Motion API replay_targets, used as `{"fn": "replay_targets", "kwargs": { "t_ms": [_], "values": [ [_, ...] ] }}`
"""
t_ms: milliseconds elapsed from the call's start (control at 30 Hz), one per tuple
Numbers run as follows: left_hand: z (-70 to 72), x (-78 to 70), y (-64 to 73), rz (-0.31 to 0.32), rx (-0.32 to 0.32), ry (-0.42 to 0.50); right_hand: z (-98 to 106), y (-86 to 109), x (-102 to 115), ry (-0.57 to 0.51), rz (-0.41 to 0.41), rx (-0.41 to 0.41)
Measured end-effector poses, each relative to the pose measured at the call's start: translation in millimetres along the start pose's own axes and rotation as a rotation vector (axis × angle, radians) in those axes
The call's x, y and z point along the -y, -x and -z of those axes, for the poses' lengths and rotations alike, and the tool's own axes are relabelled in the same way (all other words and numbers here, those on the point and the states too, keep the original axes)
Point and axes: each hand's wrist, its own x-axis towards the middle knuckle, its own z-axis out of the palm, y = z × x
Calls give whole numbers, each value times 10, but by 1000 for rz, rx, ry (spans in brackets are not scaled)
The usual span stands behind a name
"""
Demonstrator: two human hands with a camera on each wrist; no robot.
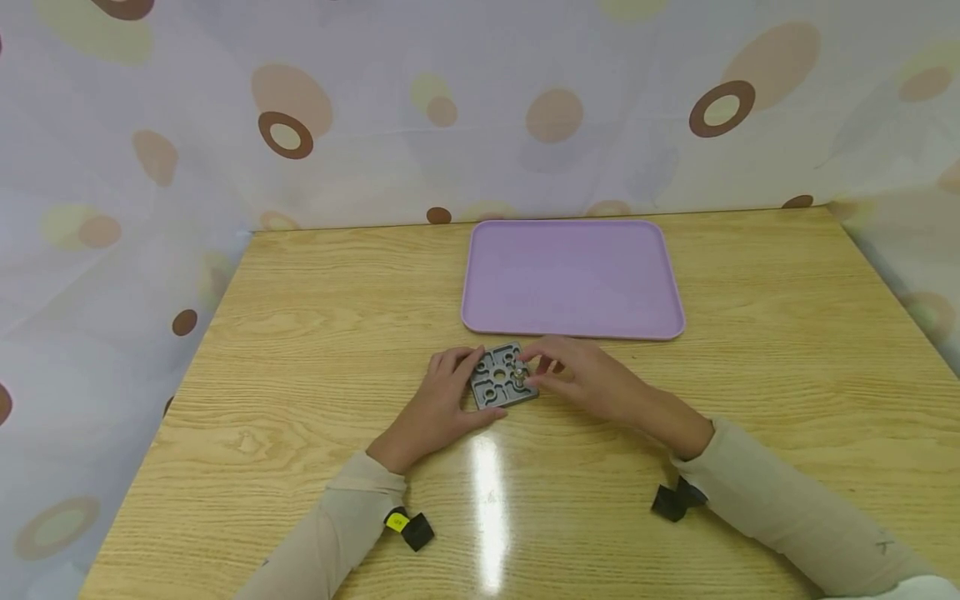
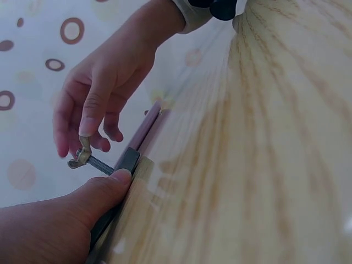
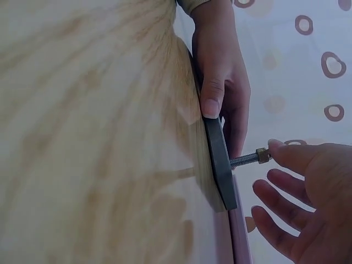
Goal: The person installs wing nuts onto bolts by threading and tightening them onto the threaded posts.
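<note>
A square grey metal plate (image 1: 501,363) with several holes and recesses lies on the table. My left hand (image 1: 441,407) grips its left side, with the thumb along the near edge and the fingers at the far left corner. From the plate's right part a threaded bolt (image 2: 100,165) stands up, seen side-on in both wrist views. At its free end sits a brass-coloured wing nut (image 2: 83,157). My right hand (image 1: 588,379) pinches around this wing nut; the thumb tip touches one wing, and the other fingers are loosely bent.
Just beyond the plate lies a lilac rectangular tray (image 1: 570,279). The wood-grain table (image 1: 322,333) extends to both sides. A patterned cloth (image 1: 495,167) hangs along the table's back and sides. Each sleeve cuff has a small black device (image 1: 417,531) strapped to it.
</note>
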Motion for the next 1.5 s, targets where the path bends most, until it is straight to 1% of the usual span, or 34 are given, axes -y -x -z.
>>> {"fn": "replay_targets", "kwargs": {
  "t_ms": [167, 333, 467, 700, 800, 933, 1067, 1233, 1500],
  "values": [
    [7, -8, -2, 5, 5, 2, -23, -6, -5, 18, 39, 14],
    [12, -13, -5, 10, 12, -7, -32, -4, -3, 31, 49, 16],
    [12, -19, -4, 10, 10, -5, -25, 0, 2, 22, 36, 14],
    [11, -18, 3, 9, 10, 0, 5, 11, 19, 23, -27, 1],
    [8, -14, 3, 4, 7, 2, 20, 10, 23, 35, -42, -18],
    [10, -14, 4, 4, 5, 9, 37, 0, 14, 66, -29, -46],
    [9, -13, 2, 6, 5, 8, 52, 0, 2, 81, 0, -53],
    [6, -10, -2, 3, 1, -8, 60, 2, -4, 66, 12, -38],
    [11, -18, -1, 4, -1, -3, 35, -5, -1, 18, 16, -17]
  ]
}}
